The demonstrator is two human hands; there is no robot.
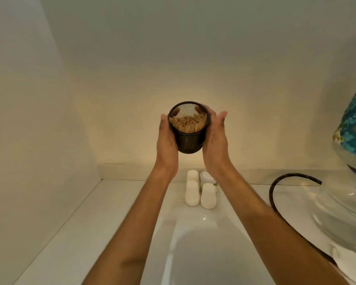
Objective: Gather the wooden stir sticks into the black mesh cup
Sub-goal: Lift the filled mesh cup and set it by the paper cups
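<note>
1. Surface: glossy white counter (103, 212) w/ a plain wall behind and a 2nd wall closing the left side, so it formed a corner nook. Warm light glowed on the back wall.
2. Black mesh cup (189, 128) was held up in the air, well above the counter, tipped w/ its mouth toward the camera. Wooden stir sticks (188, 123) sat bundled inside, filling approx the lower part of the opening.
3. Left hand (166, 144) cupped the cup's left side, fingers wrapped behind it; right hand (215, 140) did the same on the right side, fingertips showing thru the mesh.
4. Below the hands: white bottles (200, 194) stood clustered near the back edge.
5. Right side was crowded: black cord (275, 194) curved over the counter, next to a big clear glass vessel (341, 214).
6. Open room lay left of the bottles, up to the side wall.
</note>
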